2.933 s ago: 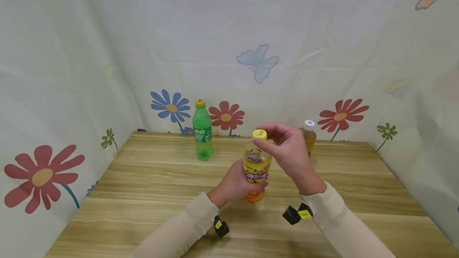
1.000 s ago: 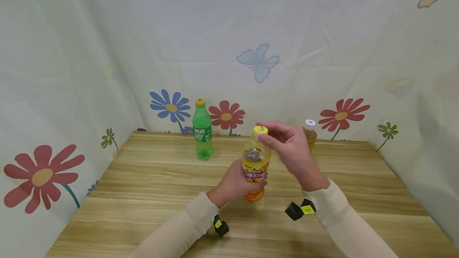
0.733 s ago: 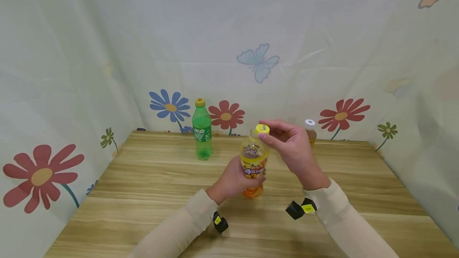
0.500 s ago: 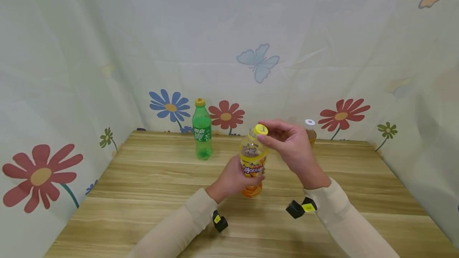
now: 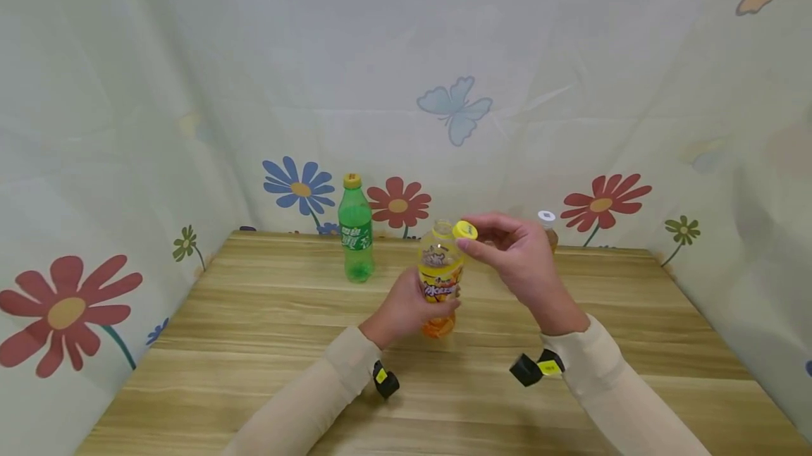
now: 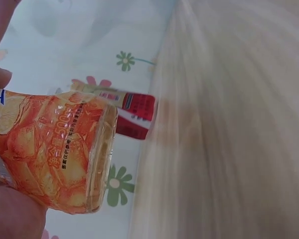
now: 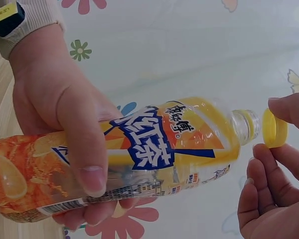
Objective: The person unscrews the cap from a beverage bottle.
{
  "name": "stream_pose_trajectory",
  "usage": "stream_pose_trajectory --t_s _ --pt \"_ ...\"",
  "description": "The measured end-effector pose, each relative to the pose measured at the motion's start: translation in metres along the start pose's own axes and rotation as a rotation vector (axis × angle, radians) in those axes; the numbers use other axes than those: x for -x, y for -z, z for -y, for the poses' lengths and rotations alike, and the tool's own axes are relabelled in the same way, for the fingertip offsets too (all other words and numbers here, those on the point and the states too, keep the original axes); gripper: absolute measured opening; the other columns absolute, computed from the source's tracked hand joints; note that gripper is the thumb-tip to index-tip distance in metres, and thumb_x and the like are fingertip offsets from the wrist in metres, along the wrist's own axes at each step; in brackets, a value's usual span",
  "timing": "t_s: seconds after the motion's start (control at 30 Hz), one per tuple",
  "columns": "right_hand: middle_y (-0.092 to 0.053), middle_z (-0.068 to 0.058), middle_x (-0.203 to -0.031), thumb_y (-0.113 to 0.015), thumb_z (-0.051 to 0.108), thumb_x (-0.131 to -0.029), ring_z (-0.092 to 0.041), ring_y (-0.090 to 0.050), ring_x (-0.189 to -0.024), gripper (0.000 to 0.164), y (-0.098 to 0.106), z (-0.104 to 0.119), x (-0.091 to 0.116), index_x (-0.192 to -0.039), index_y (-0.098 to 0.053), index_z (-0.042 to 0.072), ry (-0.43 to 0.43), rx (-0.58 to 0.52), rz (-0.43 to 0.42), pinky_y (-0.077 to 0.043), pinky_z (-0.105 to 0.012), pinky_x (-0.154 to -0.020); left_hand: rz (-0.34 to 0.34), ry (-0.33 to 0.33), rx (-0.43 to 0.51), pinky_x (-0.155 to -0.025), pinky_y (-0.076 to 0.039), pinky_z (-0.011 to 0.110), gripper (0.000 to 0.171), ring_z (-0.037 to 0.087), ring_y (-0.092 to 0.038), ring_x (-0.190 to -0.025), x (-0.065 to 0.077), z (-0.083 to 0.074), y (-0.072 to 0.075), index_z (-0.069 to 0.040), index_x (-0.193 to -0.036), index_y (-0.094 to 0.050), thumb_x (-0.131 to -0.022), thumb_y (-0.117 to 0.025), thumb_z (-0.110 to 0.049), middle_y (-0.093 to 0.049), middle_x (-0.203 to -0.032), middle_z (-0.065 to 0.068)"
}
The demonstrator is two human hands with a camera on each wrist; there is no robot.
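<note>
A clear plastic drink bottle (image 5: 440, 276) with a yellow and orange label is in my left hand (image 5: 406, 306), its fingers wrapped round the label. The bottle's mouth is uncovered in the right wrist view, with a ridged bare neck (image 7: 244, 126). Its yellow cap (image 7: 274, 128) sits just off the mouth, tilted, a small gap between the two. Thumb and fingertips of my right hand (image 5: 517, 255) pinch this cap by its edge. In the left wrist view, the base of the bottle (image 6: 102, 159) shows free of the wooden table (image 6: 229, 149).
Back left on the table stands a green bottle (image 5: 357, 230) with a yellow cap. Behind my right hand is a brownish bottle with a white cap (image 5: 547, 216), mostly hidden. A flower-printed cloth (image 5: 355, 54) hangs along the back and sides.
The yellow cap has come off the bottle's neck, pinched in my right hand. My left hand has drawn the bottle slightly left and upward, away from the cap.
</note>
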State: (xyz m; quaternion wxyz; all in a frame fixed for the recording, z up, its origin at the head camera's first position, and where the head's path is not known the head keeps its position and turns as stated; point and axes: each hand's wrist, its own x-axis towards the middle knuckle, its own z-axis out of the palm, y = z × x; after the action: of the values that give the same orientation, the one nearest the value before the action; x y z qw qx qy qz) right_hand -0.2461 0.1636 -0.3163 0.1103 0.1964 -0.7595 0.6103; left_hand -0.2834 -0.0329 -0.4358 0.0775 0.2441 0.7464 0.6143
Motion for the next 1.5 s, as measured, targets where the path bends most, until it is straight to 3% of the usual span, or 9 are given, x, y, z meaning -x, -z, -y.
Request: stream_pose_trajectory --t_s 0.2,0.7,0.83,0.97,1.23,1.5 --pt "-0.075 0.004 -0.106 -0.081 0.015 -0.089 -0.017 -0.068 -0.098 0.033 0.001 -0.005 0.001 -0.119 -0.074 0.005 0.009 0.036 0.017 -0.06 -0.022 -0.083 -0.018 0.048 -0.031 -0.105 -0.054 0.046 0.051 0.016 -0.067 -0.11 -0.012 -0.002 0.01 -0.031 -0.132 -0.056 -0.088 -0.082 -0.027 -0.069 -0.12 -0.006" --pt "-0.074 -0.009 -0.116 -0.083 0.022 -0.087 -0.02 -0.068 -0.099 0.034 0.0 -0.027 0.007 -0.117 -0.075 0.009 -0.036 0.124 0.061 -0.059 -0.022 -0.086 -0.02 0.018 -0.043 -0.105 -0.055 0.044 0.06 0.017 -0.067 -0.117 -0.044 0.004 0.02 -0.032 -0.139 -0.051 -0.088 -0.082 -0.026 -0.066 -0.13 -0.006" --pt "-0.074 -0.008 -0.115 -0.083 0.02 -0.087 -0.021 -0.067 -0.099 0.032 -0.001 -0.036 0.008 -0.116 -0.075 0.009 -0.041 0.135 0.082 -0.058 -0.022 -0.088 -0.008 -0.004 -0.045 -0.104 -0.055 0.043 0.059 0.017 -0.066 -0.118 -0.05 0.006 0.021 -0.033 -0.14 -0.052 -0.088 -0.082 -0.029 -0.066 -0.13 -0.006" --pt "-0.075 -0.006 -0.115 -0.084 0.021 -0.086 -0.021 -0.067 -0.098 0.032 -0.003 -0.046 0.01 -0.116 -0.076 0.012 -0.033 0.162 0.103 -0.058 -0.023 -0.087 -0.008 -0.011 -0.068 -0.107 -0.053 0.045 0.059 0.018 -0.065 -0.12 -0.057 0.01 0.023 -0.028 -0.14 -0.052 -0.09 -0.081 -0.023 -0.066 -0.131 -0.003" --pt "-0.076 -0.007 -0.111 -0.084 0.02 -0.086 -0.021 -0.068 -0.092 0.027 -0.007 -0.067 0.015 -0.111 -0.078 0.013 -0.035 0.149 0.145 -0.059 -0.027 -0.082 -0.035 0.041 -0.12 -0.111 -0.049 0.049 0.063 0.023 -0.063 -0.126 -0.07 0.019 0.026 -0.025 -0.144 -0.047 -0.091 -0.08 -0.02 -0.064 -0.136 0.001" --pt "-0.077 -0.01 -0.109 -0.084 0.017 -0.085 -0.02 -0.07 -0.089 0.029 -0.014 -0.086 0.017 -0.111 -0.078 0.008 -0.095 0.165 0.187 -0.06 -0.027 -0.081 -0.001 -0.022 -0.094 -0.106 -0.053 0.046 0.063 0.021 -0.066 -0.118 -0.08 0.029 0.03 -0.023 -0.144 -0.046 -0.091 -0.079 -0.021 -0.066 -0.129 0.003"
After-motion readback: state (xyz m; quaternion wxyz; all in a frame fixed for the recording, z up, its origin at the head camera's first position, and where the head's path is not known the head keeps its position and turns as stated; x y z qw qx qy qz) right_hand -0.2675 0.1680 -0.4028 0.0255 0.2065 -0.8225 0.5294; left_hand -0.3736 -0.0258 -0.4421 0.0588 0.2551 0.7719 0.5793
